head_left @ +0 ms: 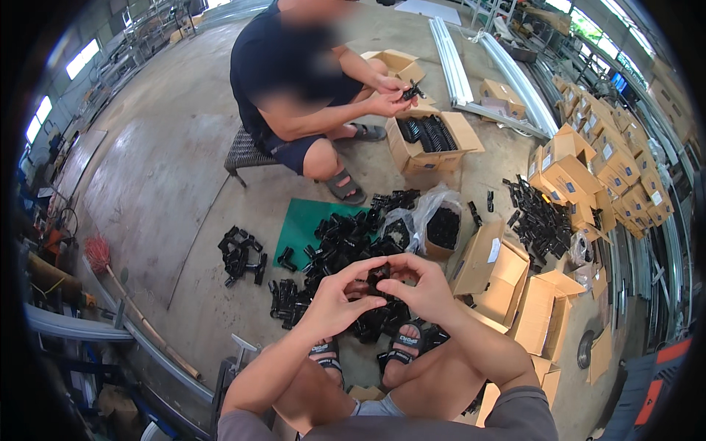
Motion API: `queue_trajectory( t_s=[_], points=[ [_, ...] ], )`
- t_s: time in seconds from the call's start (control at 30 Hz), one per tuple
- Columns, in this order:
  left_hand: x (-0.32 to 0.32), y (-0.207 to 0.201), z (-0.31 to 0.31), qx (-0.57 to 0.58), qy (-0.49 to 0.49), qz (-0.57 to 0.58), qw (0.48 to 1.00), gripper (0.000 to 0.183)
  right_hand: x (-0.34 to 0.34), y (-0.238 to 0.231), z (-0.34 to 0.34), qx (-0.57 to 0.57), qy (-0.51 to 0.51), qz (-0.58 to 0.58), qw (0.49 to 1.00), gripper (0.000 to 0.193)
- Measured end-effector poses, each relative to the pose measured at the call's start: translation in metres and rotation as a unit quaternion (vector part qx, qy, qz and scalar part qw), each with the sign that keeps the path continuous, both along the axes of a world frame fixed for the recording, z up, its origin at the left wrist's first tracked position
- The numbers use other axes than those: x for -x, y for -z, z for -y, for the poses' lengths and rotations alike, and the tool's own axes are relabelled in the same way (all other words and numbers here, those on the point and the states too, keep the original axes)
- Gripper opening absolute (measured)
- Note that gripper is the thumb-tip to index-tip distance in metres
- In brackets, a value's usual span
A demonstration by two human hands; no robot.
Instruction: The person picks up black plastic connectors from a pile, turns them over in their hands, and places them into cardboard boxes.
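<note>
Close in front of me, my left hand (346,300) and my right hand (421,285) meet, fingers curled round a small black fitting (379,275). Its exact shape is mostly hidden by my fingers. Beneath and beyond my hands spreads a heap of black tube-like fittings (334,239), partly on a green mat (294,219). A smaller cluster of the same fittings (239,257) lies to the left. Just beyond my right hand stands a box lined with clear plastic (440,253), holding small black parts (443,226).
A co-worker on a woven stool (254,151) holds a black part (413,91) above a carton (419,159) of black pieces. Open cartons (507,283) stand at my right, with another pile of black parts (540,217) beyond. A red-headed broom (98,253) lies at left.
</note>
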State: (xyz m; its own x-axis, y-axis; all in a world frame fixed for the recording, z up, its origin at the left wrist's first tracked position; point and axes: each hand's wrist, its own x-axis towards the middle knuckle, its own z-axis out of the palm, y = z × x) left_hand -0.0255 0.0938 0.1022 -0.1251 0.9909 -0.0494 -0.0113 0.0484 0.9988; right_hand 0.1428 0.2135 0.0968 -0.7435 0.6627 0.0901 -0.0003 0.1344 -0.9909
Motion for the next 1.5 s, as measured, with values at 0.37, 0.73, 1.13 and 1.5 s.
queue_trajectory(
  t_s=[0.37,0.73,1.13,1.5],
  points=[
    [-0.002,-0.004,0.011,-0.073,-0.026,-0.096,0.992,0.068,-0.003,-0.005,0.001,-0.032,-0.028,-0.017,0.999,0.044],
    [-0.004,-0.024,0.017,-0.033,-0.022,-0.158,0.987,0.077,-0.007,-0.007,0.001,-0.022,-0.046,-0.044,0.998,0.045],
    [-0.001,-0.016,0.02,-0.076,-0.028,-0.124,0.989,0.069,-0.003,-0.007,0.006,-0.036,-0.036,-0.055,0.997,0.045],
    [-0.001,-0.017,0.019,-0.038,-0.032,-0.14,0.989,0.062,0.001,-0.013,0.009,-0.017,-0.035,-0.049,0.998,0.044]
  ],
)
